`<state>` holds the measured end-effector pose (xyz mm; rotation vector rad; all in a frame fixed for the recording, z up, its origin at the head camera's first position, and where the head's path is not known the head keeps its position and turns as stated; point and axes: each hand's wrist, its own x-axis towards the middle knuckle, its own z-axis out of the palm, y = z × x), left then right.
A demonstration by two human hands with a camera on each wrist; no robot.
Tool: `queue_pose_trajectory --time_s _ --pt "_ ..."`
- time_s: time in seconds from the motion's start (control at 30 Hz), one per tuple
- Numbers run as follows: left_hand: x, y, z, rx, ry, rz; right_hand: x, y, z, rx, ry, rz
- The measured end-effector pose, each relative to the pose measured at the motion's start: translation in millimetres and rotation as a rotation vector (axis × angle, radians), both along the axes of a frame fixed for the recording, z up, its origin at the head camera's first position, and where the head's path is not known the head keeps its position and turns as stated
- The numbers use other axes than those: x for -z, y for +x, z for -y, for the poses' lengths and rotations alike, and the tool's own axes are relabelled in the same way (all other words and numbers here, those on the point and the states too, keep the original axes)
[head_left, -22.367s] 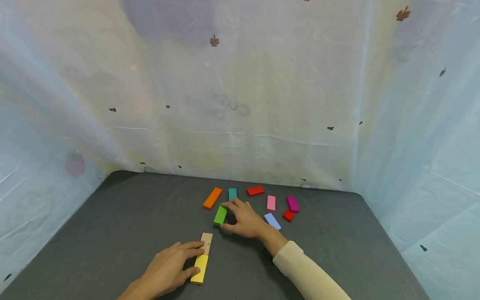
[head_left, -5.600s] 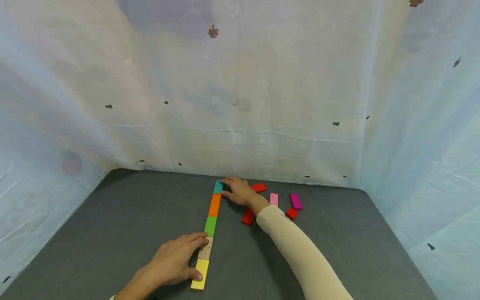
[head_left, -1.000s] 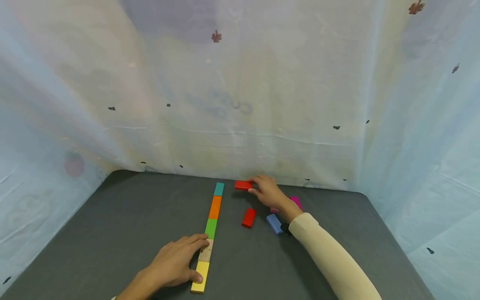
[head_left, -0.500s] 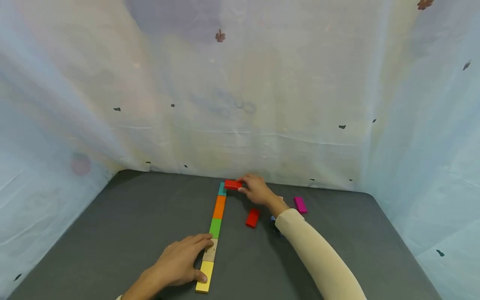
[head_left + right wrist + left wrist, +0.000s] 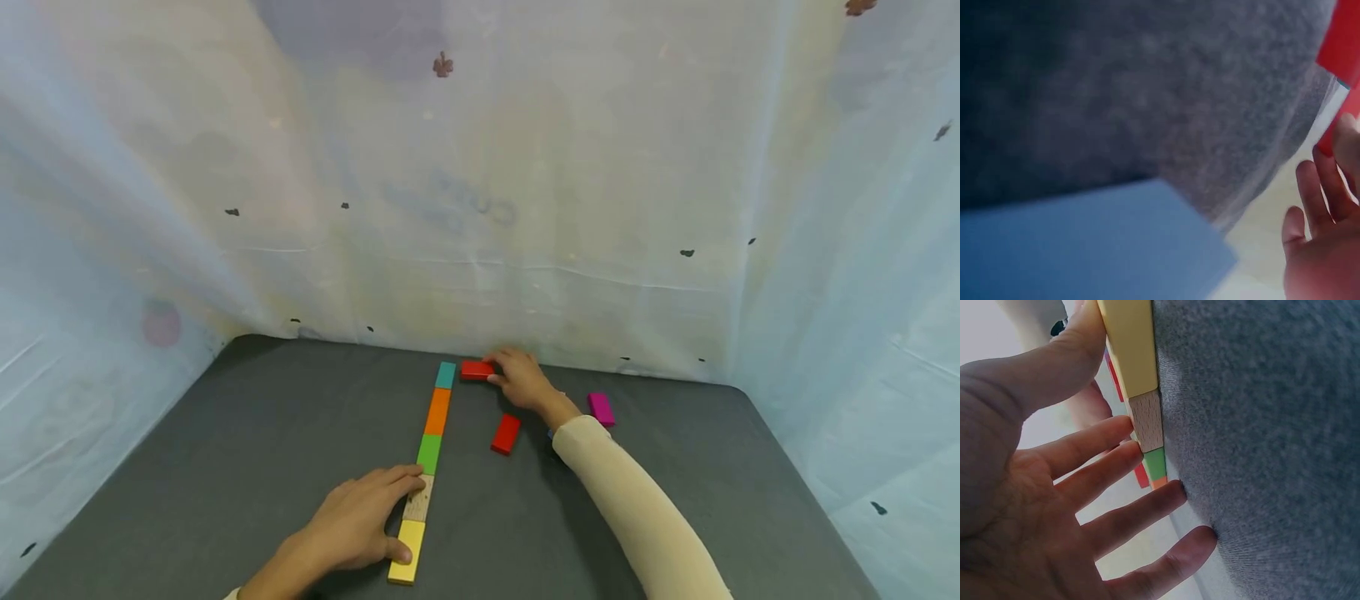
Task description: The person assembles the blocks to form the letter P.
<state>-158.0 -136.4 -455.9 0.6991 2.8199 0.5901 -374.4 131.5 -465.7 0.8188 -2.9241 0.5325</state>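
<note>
A straight row of painted wooden blocks runs away from me in the head view: yellow (image 5: 413, 536), bare wood (image 5: 418, 504), green (image 5: 429, 454), orange (image 5: 438, 412) and teal (image 5: 446, 375). My left hand (image 5: 356, 523) rests at the near end, thumb against the yellow block and fingertips by the bare wood one; its fingers look fairly straight in the left wrist view. At the far end, my right hand (image 5: 522, 381) pinches a red block (image 5: 475, 371) between thumb and fingers, just right of the teal block and apart from it.
Another red block (image 5: 506, 435) lies right of the row. A magenta block (image 5: 601, 409) sits farther right. A blue block (image 5: 1085, 244) fills the lower left of the right wrist view, mostly behind my right forearm in the head view. A patterned curtain (image 5: 525, 208) hangs behind the dark table.
Green, orange and teal blocks have joined the yellow and wood ones since the oldest frame. The right hand brought the red block left to the teal one, then slightly back right. Left hand stays.
</note>
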Motion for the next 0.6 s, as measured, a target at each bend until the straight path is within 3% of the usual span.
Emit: queue_pose_trajectory --time_s 0.23,0.6 --pt "0.7 0.1 0.0 -0.001 -0.001 -0.005 6.1 -0.6 7.4 0.024 0.092 -0.014" --pt "0.1 0.4 -0.1 -0.004 -0.002 -0.011 4.7 3.0 8.5 0.077 0.055 -0.029"
